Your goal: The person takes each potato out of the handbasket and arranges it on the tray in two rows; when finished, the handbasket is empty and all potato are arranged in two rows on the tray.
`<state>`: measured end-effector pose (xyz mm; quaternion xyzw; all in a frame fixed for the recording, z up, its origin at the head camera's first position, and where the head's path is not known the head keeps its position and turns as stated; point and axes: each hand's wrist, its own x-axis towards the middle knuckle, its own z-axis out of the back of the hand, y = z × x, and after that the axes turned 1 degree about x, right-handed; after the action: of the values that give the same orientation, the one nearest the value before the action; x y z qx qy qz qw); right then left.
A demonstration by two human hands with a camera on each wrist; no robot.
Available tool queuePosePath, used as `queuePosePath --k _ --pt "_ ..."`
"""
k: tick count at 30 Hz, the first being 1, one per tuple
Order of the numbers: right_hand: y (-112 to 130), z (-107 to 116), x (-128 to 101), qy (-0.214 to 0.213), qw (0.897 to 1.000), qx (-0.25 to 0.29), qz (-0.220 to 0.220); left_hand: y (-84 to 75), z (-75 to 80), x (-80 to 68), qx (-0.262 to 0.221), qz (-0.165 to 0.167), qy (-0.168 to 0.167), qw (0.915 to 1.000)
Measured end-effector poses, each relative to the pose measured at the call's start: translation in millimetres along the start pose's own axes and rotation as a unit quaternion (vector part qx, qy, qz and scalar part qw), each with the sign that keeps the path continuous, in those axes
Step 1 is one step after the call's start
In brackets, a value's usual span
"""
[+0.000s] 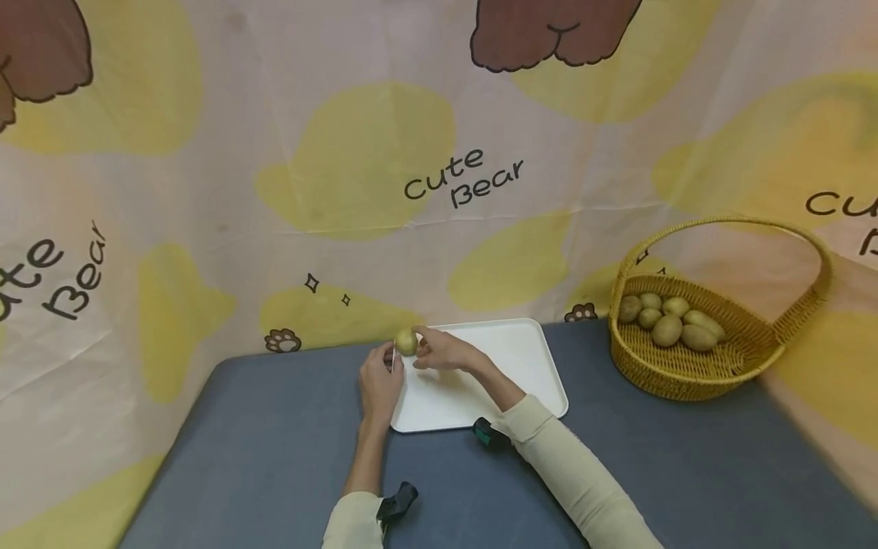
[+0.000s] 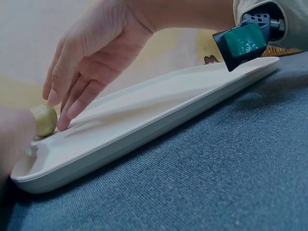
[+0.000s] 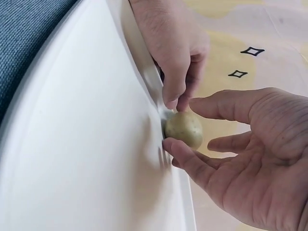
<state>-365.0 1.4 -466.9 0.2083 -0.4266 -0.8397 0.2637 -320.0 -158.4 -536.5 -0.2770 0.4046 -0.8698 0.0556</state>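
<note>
A small, round, yellowish potato (image 3: pixel 184 130) sits at the far left corner of a white tray (image 1: pixel 473 400). My left hand (image 1: pixel 381 385) pinches the tray's left rim right beside the potato, with the thumb on the inner side; the other fingers are mostly hidden. From the right, my right hand (image 1: pixel 442 352) reaches across the tray, palm facing the potato. In the right wrist view its fingers (image 3: pixel 185 155) are spread and nearly straight, two fingertips right at opposite sides of the potato. The left wrist view shows these fingers low over the tray, the potato at their tips.
A yellow woven basket (image 1: pixel 658 381) with a tall handle stands at the right of the table, with several potatoes (image 1: pixel 667 330) in it. The grey-blue cloth (image 1: pixel 274 450) covers the table. Behind the table hangs a patterned backdrop (image 1: pixel 384 160), close to the tray's far edge.
</note>
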Motion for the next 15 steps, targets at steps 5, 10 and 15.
queuePosePath --k 5,10,15 --pt "2.5 8.0 -4.3 -0.001 1.000 -0.009 -0.005 0.3 0.1 1.5 0.000 0.013 0.009 0.9999" --pt "8.1 22.1 -10.4 -0.004 0.999 -0.033 0.008 0.0 0.3 2.0 -0.008 0.010 -0.008 0.9999" --pt "12.4 38.7 -21.9 -0.017 0.998 -0.055 0.022 -0.5 0.7 0.6 -0.004 0.022 -0.010 0.9997"
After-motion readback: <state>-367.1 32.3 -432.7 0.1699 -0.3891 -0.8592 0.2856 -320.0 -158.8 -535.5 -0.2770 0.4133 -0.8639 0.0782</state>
